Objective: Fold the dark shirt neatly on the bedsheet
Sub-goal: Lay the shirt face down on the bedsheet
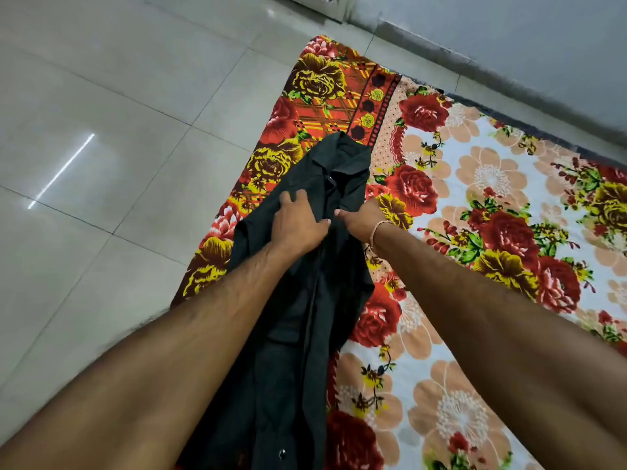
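The dark shirt (295, 334) lies as a long narrow strip along the left edge of the floral bedsheet (475, 232), collar at the far end. My left hand (298, 222) presses on the shirt just below the collar, its fingers curled into the cloth. My right hand (359, 218) is closed on the shirt's right edge beside it, thumb toward the left hand. A thin bracelet circles the right wrist. Both forearms hide parts of the shirt and sheet.
Glossy grey floor tiles (101, 130) stretch to the left of the sheet. A grey wall (526, 39) with a low skirting runs along the sheet's far right side. The bedsheet extends to the right of the shirt.
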